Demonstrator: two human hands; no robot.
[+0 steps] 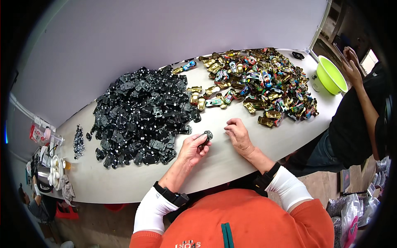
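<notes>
Holding black car base [209, 134], left hand [192, 150] | right hand [240, 139] empty | pale table [223, 163] | grey partition [165, 29]

1 green bowl [332, 76] is at the right end of the white table [223, 165]. 1 person in black [355, 120] is near it.

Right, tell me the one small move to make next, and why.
I'd probably send the right hand forward to a gold toy car: that hand looks empty and the car lies on the table just beyond it, while the left hand already holds a dark toy-car part.
</notes>
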